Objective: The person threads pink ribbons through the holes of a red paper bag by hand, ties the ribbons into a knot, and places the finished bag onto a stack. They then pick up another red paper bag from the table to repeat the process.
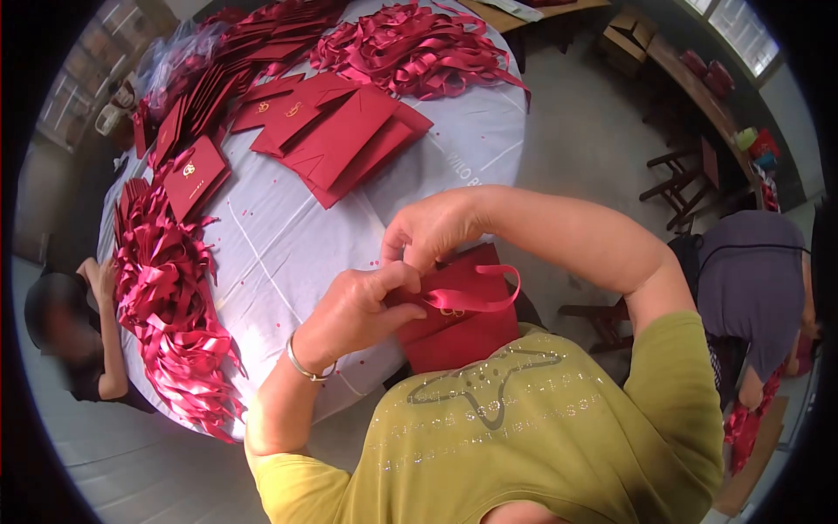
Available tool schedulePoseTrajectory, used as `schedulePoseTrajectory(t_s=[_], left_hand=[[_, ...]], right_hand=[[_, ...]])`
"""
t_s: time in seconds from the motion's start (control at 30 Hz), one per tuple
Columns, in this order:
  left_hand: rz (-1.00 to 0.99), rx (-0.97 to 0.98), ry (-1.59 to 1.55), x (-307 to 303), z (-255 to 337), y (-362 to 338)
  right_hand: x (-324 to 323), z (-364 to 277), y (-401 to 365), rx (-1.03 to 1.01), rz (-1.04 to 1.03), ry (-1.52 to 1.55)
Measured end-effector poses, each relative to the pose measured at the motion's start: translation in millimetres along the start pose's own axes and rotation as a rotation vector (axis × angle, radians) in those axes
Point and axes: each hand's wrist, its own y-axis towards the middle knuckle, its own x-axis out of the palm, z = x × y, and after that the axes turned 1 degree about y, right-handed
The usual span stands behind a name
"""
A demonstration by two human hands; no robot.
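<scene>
A red paper gift bag (463,339) with gold print lies against my front at the table's edge. A pink-red ribbon (480,301) curves in a loop across it. My left hand (353,310), a bangle on its wrist, is closed with thumb and forefinger pinching the ribbon's end. My right hand (434,229) is bent over the bag's upper corner, its fingers curled close to the left fingertips. What the right fingers hold is hidden behind the hand.
On the round table's white cloth (279,244) lie flat red bags (349,131), a ribbon heap (419,52) at the back and ribboned bags (161,288) at left. One person (74,314) sits at left; another (755,279) bends at right near wooden stools (685,183).
</scene>
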Motion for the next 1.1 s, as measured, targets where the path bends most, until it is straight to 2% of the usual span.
schedulePoseTrajectory(t_s=[0.03,0.1,0.13,0.2,0.3,0.4,0.47,0.6,0.67,0.73,0.83,0.9,0.97,1.03,1.1], left_hand=[[-0.011,0.001,0.006,3,-2,0],[0.091,0.099,0.044,10,-9,1],[0.08,0.102,0.048,11,-8,1],[0.064,-0.022,0.106,11,-6,1],[0.056,0.064,0.185,11,-8,3],[0.069,0.046,0.082,13,-11,5],[0.058,0.069,0.121,10,-12,5],[0.027,0.094,0.142,12,-11,4],[0.001,0.085,0.14,13,-3,4],[-0.016,0.077,0.139,16,0,3],[0.031,-0.04,0.062,16,0,1],[-0.058,-0.188,0.068,11,6,2],[-0.022,-0.134,0.068,15,-3,2],[0.005,-0.078,0.068,16,-6,2],[-0.012,-0.116,0.07,16,-5,2]], right_hand=[[1,-2,0,0.025,-0.006,0.018],[1,1,0,0.046,-0.005,0.043],[0,6,3,0.041,-0.008,0.1],[-1,14,7,0.029,-0.004,0.161],[0,19,9,0.046,0.016,0.257],[7,18,4,0.033,0.112,0.28],[16,17,-3,0.01,0.274,0.362],[19,25,-1,-0.074,0.33,0.338],[19,21,-4,-0.083,0.502,0.442],[18,19,-8,-0.113,0.509,0.417],[8,26,-4,-0.394,0.742,0.047],[3,18,-11,-0.317,0.803,0.142],[1,20,-9,-0.266,0.761,0.138],[0,27,-2,-0.237,0.76,-0.147],[4,22,-2,-0.239,0.781,-0.185]])
